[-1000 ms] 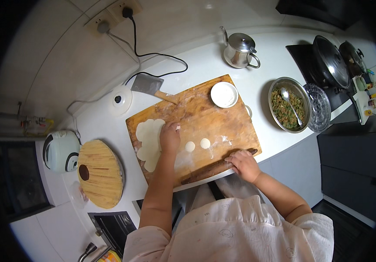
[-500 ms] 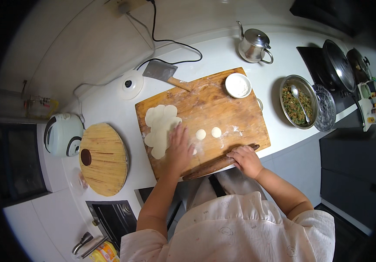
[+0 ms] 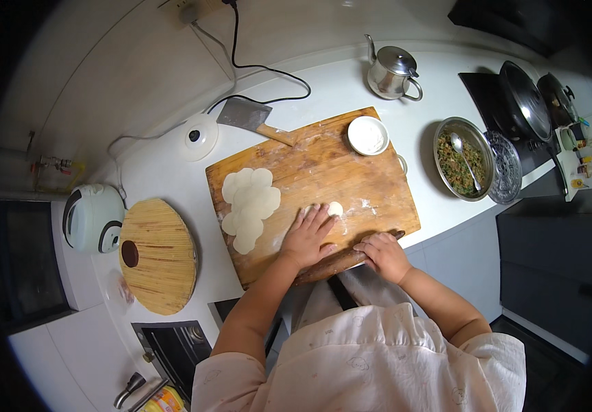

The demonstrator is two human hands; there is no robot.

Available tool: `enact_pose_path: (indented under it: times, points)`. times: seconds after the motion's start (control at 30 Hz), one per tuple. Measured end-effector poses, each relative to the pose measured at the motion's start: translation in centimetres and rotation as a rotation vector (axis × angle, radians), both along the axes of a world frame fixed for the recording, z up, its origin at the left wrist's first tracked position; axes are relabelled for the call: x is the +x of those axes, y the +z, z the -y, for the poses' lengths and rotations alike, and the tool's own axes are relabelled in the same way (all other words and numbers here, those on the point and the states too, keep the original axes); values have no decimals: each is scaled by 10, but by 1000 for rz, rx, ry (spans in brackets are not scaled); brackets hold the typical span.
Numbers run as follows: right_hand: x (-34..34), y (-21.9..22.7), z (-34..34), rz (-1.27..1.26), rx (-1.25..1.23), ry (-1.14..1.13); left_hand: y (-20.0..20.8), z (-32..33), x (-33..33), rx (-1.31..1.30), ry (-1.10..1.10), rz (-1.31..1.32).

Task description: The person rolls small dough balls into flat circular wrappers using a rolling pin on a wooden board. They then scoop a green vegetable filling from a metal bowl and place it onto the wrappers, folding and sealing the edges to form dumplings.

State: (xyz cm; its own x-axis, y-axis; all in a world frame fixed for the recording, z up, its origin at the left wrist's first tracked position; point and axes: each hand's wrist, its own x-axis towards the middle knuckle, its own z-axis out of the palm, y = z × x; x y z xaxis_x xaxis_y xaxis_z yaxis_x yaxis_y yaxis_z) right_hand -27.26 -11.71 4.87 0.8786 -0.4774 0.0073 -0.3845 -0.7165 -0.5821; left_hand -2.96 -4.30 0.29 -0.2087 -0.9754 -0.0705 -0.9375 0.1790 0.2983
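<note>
The left hand (image 3: 306,237) lies palm down on the wooden cutting board (image 3: 371,178), its grip apart with the fingers spread. A pale edge of dough shows at its fingertips. A small flattened dough round (image 3: 335,209) sits at the right of those fingers; whether they touch it cannot be told. The right hand (image 3: 383,255) has its grip clamped on the right part of a dark rolling pin (image 3: 340,263), which slants along the near edge of the board, its right end farther from the person than its left. The left thumb is close to the pin.

On the left part of the board, thin dough wrappers (image 3: 249,206) overlap in a scalloped spread. At the far right corner stands a white bowl (image 3: 369,153) holding white powder. A cleaver (image 3: 244,113) rests with its wooden handle on the board's far edge and its blade toward the far left, near a white lid (image 3: 198,136) with a black knob.

The board lies on a white bench (image 3: 419,113). To the right is a steel basin (image 3: 474,198) of chopped filling (image 3: 457,161), with a metal spoon (image 3: 456,142) in it. A steel kettle (image 3: 389,75) stands at the far side. Left of the board are a round straw-coloured cover (image 3: 158,257) and a pale rice cooker (image 3: 93,218).
</note>
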Motion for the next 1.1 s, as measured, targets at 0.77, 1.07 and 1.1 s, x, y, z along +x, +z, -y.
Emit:
enact_pose_path:
  times: [0.77, 1.07, 1.1]
  points:
    - [-20, -1, 11, 7, -41, -26, 22, -66, 24, -99, 607, -195]
    - [-20, 0, 7, 10, -49, -11, 19, -51, 24, 30, 707, -392]
    - [-20, -1, 6, 12, -50, -16, 16, -52, 23, -27, 619, -365]
